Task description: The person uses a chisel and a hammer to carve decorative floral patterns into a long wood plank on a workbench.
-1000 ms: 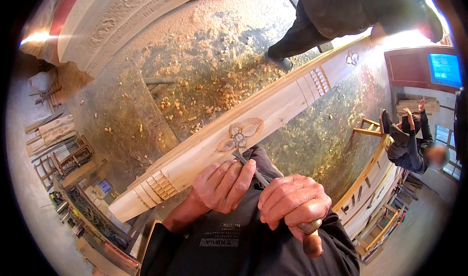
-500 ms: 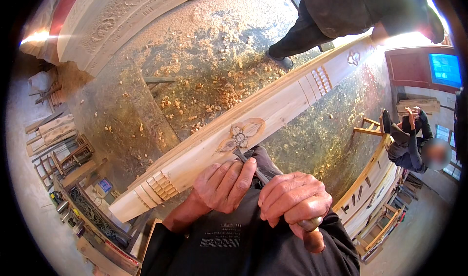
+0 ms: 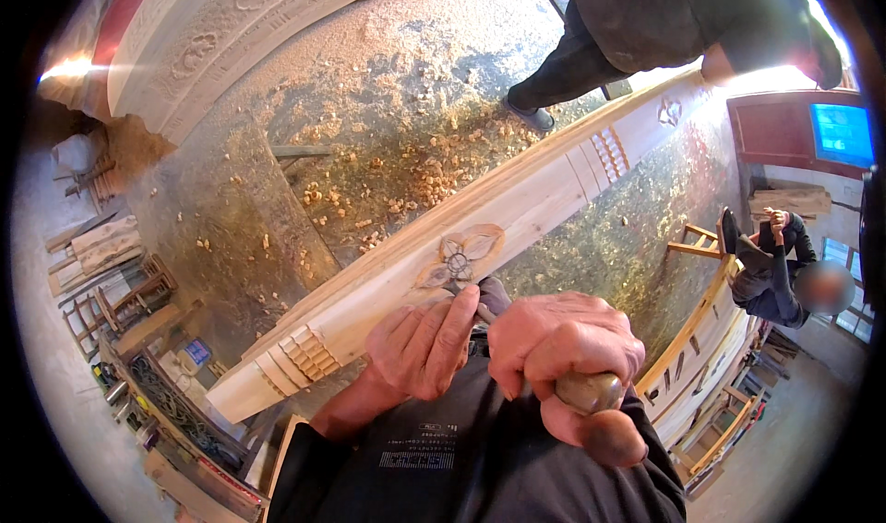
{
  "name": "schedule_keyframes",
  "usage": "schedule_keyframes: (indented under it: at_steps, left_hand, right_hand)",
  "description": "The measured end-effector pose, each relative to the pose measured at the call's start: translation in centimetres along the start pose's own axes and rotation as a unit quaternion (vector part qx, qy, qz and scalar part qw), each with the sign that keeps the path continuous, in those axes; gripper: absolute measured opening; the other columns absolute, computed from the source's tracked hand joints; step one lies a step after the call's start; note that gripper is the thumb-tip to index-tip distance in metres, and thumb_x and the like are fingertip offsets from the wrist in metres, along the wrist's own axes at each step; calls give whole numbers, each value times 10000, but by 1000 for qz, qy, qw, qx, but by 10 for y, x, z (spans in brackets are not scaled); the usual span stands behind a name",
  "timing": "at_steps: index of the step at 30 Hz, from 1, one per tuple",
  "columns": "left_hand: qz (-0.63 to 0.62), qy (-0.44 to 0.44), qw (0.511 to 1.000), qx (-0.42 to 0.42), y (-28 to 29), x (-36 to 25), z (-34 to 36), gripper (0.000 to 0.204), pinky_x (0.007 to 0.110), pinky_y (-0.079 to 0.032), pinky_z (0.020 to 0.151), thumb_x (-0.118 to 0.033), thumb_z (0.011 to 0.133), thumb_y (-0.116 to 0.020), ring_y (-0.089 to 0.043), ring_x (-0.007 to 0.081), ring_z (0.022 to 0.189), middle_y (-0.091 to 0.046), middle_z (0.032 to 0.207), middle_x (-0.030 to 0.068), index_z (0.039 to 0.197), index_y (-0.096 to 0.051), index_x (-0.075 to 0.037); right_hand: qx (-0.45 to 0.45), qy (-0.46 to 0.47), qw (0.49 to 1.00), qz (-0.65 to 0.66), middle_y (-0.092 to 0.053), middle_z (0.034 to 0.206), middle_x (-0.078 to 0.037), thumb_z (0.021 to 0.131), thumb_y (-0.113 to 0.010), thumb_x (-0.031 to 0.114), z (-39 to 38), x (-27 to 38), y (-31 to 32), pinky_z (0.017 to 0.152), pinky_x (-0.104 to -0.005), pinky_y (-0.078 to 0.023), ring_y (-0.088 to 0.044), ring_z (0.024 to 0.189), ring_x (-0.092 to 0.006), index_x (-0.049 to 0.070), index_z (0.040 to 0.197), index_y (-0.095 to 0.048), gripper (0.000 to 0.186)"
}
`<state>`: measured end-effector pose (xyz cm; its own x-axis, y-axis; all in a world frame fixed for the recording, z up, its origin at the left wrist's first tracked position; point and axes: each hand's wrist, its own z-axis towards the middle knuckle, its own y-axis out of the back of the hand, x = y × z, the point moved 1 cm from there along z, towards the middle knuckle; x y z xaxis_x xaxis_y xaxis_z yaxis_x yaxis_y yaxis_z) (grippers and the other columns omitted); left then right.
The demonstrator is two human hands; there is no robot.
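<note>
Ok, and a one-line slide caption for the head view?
Right hand grips a rounded tool handle, left hand beside the flower carving on a long wooden beam.

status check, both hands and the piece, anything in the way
Right hand gripping rounded, shiny brown tool handle. Left hand curled beside brown-edged carved flower on long pale wooden beam. Left hand hides most of tool's front end.

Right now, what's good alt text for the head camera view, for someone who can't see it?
A person's right hand grips a rounded tool handle, with the left hand beside a flower carved in a long pale wooden beam. Wood shavings litter the floor beyond.
</note>
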<state>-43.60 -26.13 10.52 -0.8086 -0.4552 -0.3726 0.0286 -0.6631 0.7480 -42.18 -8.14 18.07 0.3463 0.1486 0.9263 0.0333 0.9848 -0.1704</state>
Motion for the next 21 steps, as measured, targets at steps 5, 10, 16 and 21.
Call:
schedule_keyframes:
  at_steps: [5, 10, 16, 21]
  left_hand:
    - [10, 7, 1000, -3, -2, 0, 2, 342, 283, -505, 581, -81, 1024, -627, -682, 133, 674, -754, 925, 93, 1301, -723, 94]
    - [17, -26, 999, -34, 0, -1, 4, 343, 272, -492, 577, -119, 1009, -685, -666, 128, 663, -747, 877, 80, 1274, -739, 92]
    - [-51, -74, 992, -84, -14, -1, 5, 318, 266, -408, 527, -98, 972, -696, -564, 106, 590, -683, 790, 24, 1215, -773, 93]
    - [-60, -63, 994, -66, -13, 0, 2, 371, 278, -274, 494, -67, 903, -715, -399, 87, 535, -449, 666, -52, 1238, -788, 73]
  right_hand:
    - [-17, -115, 992, 38, -658, 733, -80, 1020, -535, 788, 4, 4, 13, 539, -320, -497, -673, 614, -250, 57, 755, -561, 778]
    - [25, 8, 997, 74, -668, 688, -123, 1035, -523, 781, -2, 1, 3, 478, -334, -483, -625, 526, -215, 52, 789, -570, 771]
    - [-232, 71, 951, 190, -574, 588, -108, 1058, -452, 785, -12, 10, -18, 384, -303, -371, -483, 397, -179, 91, 825, -480, 733]
    - [-231, 80, 951, 189, -556, 560, -111, 1089, -345, 778, -3, 8, -11, 353, -302, -335, -462, 369, -181, 94, 694, -478, 802]
